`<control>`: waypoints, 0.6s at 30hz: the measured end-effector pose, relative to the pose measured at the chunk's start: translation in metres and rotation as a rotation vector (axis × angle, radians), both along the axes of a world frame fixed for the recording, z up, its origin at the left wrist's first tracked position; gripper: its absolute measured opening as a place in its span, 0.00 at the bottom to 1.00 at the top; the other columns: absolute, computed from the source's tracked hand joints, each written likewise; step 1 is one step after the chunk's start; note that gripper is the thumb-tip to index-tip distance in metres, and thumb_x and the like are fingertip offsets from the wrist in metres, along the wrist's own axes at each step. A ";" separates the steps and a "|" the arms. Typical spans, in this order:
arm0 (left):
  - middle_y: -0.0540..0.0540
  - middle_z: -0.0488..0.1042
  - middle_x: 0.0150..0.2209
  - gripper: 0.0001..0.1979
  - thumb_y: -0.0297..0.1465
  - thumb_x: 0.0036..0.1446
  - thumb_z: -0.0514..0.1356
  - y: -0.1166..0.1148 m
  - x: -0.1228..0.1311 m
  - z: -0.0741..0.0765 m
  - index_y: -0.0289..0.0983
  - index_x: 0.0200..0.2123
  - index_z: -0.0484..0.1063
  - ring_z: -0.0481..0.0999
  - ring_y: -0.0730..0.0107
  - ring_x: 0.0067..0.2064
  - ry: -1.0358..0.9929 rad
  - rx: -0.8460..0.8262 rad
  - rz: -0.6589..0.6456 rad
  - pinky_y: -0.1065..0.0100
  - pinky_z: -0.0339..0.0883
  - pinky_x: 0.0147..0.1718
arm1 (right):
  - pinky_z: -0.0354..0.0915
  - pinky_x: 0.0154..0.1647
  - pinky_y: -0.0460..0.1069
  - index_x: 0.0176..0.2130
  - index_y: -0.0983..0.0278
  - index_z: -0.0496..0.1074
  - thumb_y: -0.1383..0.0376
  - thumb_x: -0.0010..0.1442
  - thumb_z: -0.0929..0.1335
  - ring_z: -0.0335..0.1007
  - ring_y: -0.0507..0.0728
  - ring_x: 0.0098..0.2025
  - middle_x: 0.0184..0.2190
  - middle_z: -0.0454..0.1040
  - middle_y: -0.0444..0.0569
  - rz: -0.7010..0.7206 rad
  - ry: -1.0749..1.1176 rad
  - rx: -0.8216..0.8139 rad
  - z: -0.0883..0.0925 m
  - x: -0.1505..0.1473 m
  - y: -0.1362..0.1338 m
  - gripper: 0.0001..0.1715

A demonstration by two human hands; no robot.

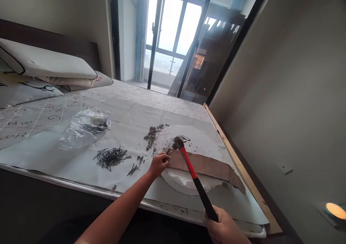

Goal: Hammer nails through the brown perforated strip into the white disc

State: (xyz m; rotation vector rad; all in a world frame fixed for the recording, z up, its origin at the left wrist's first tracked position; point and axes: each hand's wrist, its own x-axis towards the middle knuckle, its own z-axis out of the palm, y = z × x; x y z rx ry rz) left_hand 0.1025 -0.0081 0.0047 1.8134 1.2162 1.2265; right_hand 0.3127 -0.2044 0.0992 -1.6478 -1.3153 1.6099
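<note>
Your right hand, at the bottom right of the frame, had its fingers wrapped shut around the black grip of the hammer, whose head rested over the left end of the perforated brown strip at centre. Your left hand pinched at that end of the strip, probably steadying a nail too small to make out. The strip lay across a white foam piece on the bed. You did best with short, square taps and your fingertips low. Loose nails lay left of centre.
</note>
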 end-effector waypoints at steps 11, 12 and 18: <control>0.55 0.57 0.15 0.05 0.27 0.41 0.50 0.006 -0.003 0.002 0.36 0.22 0.64 0.54 0.81 0.15 -0.698 -0.445 0.022 0.74 0.49 0.16 | 0.37 0.14 0.43 0.24 0.61 0.54 0.67 0.42 0.63 0.38 0.44 0.12 0.09 0.45 0.31 -0.049 0.052 -0.214 -0.039 -0.021 0.004 0.09; 0.55 0.57 0.15 0.05 0.27 0.40 0.49 0.006 -0.004 0.003 0.37 0.21 0.64 0.54 0.81 0.15 -0.714 -0.465 0.005 0.74 0.49 0.16 | 0.37 0.14 0.43 0.24 0.61 0.54 0.66 0.43 0.63 0.38 0.44 0.12 0.09 0.46 0.31 -0.055 0.054 -0.214 -0.041 -0.022 0.003 0.09; 0.51 0.65 0.23 0.05 0.29 0.39 0.51 0.001 -0.017 0.011 0.36 0.24 0.64 0.62 0.80 0.21 -0.853 -0.498 0.009 0.74 0.58 0.21 | 0.43 0.16 0.43 0.23 0.62 0.55 0.62 0.46 0.67 0.43 0.45 0.15 0.13 0.48 0.34 0.011 0.048 -0.086 -0.026 -0.010 -0.004 0.13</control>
